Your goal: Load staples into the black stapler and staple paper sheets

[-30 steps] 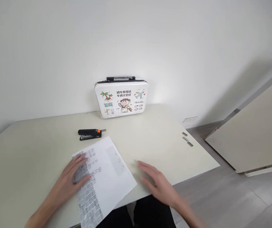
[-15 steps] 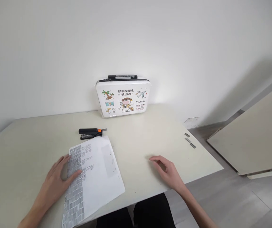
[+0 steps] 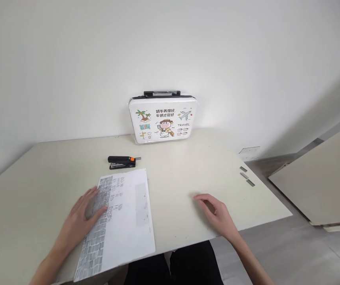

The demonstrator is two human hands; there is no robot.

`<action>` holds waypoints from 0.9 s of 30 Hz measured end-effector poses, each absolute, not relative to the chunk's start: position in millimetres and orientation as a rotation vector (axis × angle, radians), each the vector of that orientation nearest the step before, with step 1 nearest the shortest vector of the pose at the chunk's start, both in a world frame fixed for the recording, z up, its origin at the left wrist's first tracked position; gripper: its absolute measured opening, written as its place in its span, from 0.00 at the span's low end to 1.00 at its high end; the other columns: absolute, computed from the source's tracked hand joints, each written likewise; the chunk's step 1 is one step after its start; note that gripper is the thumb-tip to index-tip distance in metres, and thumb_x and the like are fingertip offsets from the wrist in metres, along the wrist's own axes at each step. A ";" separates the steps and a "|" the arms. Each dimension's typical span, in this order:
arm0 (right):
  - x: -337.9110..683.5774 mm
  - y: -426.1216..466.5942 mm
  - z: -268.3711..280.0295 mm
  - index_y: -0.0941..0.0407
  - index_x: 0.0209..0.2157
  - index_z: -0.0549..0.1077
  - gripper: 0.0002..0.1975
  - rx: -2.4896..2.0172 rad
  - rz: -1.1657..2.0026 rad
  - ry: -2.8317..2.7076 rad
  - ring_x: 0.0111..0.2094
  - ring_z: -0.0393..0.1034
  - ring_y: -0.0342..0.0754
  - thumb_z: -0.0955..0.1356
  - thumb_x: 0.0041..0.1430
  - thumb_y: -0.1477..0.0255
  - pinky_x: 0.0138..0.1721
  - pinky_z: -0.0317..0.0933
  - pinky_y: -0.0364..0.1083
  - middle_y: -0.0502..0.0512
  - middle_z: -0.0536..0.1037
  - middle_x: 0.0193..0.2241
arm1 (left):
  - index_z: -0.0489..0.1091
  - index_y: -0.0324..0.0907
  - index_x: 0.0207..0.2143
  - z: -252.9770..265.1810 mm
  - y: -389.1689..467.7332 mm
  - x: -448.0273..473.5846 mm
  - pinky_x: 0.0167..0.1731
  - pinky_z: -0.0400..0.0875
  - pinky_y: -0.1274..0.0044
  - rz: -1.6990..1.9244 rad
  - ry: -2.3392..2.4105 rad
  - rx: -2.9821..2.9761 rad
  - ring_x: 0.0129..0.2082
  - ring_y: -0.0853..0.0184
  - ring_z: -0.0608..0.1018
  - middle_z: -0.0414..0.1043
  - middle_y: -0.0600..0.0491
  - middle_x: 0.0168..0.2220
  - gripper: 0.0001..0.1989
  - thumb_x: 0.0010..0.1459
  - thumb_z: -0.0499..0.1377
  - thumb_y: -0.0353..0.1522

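My left hand (image 3: 79, 219) lies flat on the left edge of a white paper sheet (image 3: 128, 237), fingers spread. Grey brick-like shading and small handwriting cover the sheet's left part, and a grey patch sits near its right edge. Its lower edge lies at the table's front edge. My right hand (image 3: 215, 211) rests on the table to the right of the paper, with thumb and curled forefinger meeting at the tips and nothing visible in them. Just beyond the paper's top edge lies a black stapler (image 3: 121, 162) with an orange part and a metal strip sticking out.
A white carry case (image 3: 164, 118) with cartoon prints leans against the wall at the back of the pale table (image 3: 187, 166). Several short staple strips (image 3: 244, 175) lie near the table's right edge. A pale panel (image 3: 324, 178) stands beyond that edge.
The paper has turned slightly clockwise and slid towards me under my left hand, leaving a gap below the stapler. My right hand keeps its shape and place. The view has swung slightly left.
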State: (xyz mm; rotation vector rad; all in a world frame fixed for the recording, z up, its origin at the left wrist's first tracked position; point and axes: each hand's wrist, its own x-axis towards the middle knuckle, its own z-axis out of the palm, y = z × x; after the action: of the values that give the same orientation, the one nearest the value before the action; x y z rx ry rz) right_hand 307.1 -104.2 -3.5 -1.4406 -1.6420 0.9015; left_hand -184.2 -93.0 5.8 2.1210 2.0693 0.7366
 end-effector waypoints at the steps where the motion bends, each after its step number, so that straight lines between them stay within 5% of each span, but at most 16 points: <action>1: 307.0 -104.6 -3.3 0.50 0.47 0.81 0.20 -1.444 0.900 -1.641 0.49 0.78 0.58 0.63 0.72 0.53 0.37 0.74 0.48 0.61 0.83 0.49 | 0.65 0.47 0.66 6.0 -93.7 -183.3 0.69 0.60 0.53 0.733 2.066 2.126 0.70 0.49 0.67 0.65 0.47 0.70 0.34 0.65 0.55 0.55; 27: 307.3 -110.0 1.9 0.51 0.49 0.80 0.20 -1.449 0.955 -1.607 0.45 0.78 0.57 0.63 0.73 0.54 0.24 0.63 0.45 0.61 0.82 0.52 | 0.66 0.47 0.65 7.6 -94.2 -181.0 0.71 0.56 0.54 0.559 2.096 2.193 0.72 0.50 0.63 0.65 0.50 0.70 0.31 0.69 0.49 0.53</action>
State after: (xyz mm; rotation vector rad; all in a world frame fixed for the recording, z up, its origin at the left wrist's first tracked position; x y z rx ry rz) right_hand 307.3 -110.0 1.9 -1.4494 -1.6068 0.9549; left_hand -181.0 -94.2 7.6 2.1930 2.0965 0.5589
